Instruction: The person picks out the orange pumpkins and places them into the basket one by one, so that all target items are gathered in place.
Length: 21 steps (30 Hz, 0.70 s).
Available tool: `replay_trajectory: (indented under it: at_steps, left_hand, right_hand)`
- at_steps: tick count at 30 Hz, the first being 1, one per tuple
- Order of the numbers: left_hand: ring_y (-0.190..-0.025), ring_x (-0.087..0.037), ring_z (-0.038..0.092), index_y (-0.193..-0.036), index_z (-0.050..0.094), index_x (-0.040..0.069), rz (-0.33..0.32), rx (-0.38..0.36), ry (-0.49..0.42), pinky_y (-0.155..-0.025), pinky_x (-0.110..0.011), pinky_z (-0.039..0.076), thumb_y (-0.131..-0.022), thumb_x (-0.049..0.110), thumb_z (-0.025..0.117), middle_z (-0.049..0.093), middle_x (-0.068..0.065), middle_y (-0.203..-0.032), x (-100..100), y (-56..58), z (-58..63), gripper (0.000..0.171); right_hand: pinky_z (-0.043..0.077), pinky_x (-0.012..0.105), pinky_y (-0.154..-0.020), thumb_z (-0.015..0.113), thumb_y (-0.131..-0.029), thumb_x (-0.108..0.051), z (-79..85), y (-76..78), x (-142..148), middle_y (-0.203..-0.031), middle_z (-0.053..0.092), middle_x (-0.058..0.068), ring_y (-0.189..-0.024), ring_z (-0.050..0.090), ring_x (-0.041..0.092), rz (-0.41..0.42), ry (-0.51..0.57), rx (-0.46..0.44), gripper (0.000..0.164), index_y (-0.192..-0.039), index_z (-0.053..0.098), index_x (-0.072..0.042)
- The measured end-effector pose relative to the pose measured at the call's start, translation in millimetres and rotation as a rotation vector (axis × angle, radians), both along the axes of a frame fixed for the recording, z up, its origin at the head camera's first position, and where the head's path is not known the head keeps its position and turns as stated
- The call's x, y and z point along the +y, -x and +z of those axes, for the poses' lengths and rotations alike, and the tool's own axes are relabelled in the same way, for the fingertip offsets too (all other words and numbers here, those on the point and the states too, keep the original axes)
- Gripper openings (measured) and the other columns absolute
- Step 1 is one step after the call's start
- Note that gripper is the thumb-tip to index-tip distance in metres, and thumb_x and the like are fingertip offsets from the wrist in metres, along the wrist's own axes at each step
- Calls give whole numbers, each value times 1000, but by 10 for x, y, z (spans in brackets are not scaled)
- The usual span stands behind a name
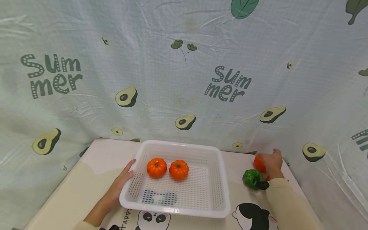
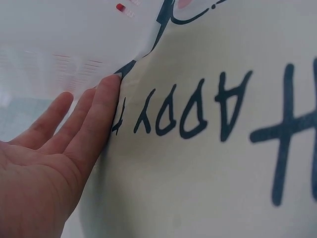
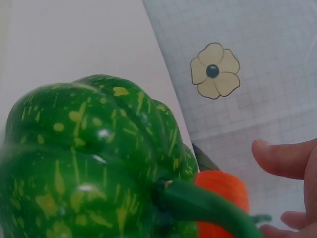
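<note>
A white plastic basket (image 1: 198, 210) holds two small orange pumpkins, one on the left (image 1: 156, 168) and one beside it (image 1: 179, 170). My left hand (image 1: 122, 182) rests against the basket's left wall; its fingers (image 2: 101, 106) look straight in the left wrist view. At the far right, my right hand (image 1: 271, 163) is over another orange pumpkin (image 1: 259, 164), hiding part of it. In the right wrist view the thumb (image 3: 282, 158) stands apart from that orange pumpkin (image 3: 223, 198). A green speckled pumpkin (image 1: 251, 178) with a thick stem sits just nearer.
A sliver of something orange-red (image 1: 268, 178) shows beside my right wrist, mostly hidden. The table (image 1: 95, 159) bears a printed cover with a panda (image 1: 153, 220) and lettering. A pale curtain (image 1: 161, 73) with avocado prints hangs behind and at both sides.
</note>
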<state>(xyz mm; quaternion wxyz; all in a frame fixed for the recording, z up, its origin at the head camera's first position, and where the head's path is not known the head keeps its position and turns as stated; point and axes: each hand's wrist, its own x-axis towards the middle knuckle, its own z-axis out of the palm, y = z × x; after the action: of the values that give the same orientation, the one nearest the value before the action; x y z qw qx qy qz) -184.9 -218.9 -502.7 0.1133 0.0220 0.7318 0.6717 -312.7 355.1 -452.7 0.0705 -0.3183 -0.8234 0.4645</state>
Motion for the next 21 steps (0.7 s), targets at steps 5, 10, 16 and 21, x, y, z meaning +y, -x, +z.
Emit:
replay_trajectory:
  at_steps: [5,10,16,21]
  left_hand:
    - [-141,-40,45,-168,9,30,-1,-8,2,-109,-45,49,-112,41,31,14,-19,-175,-8,-3,0,62]
    - [-140,-39,47,-168,10,30,10,-14,7,-107,-43,51,-112,41,31,16,-19,-174,-6,-12,9,61]
    - [-140,-39,46,-168,10,29,12,-16,8,-107,-41,50,-111,41,31,15,-19,-175,-5,-10,10,62]
    - [-141,-37,45,-168,9,30,13,-25,6,-100,-29,49,-111,41,31,14,-18,-175,-7,-4,-2,62]
  right_hand:
    - [28,66,-122,66,-93,-20,-58,-4,23,-170,16,31,-153,26,53,-2,-6,-26,96,-166,5,-3]
    - [29,67,-121,65,-93,-21,-109,-28,92,-169,16,34,-151,26,54,29,-15,-47,96,-165,6,-1]
    - [32,65,-121,67,-91,-17,-109,-38,118,-161,28,39,-145,33,56,102,-52,-64,89,-160,17,9]
    - [39,63,-117,67,-88,-15,-119,-44,117,-151,40,41,-134,42,55,190,-122,-92,77,-150,33,16]
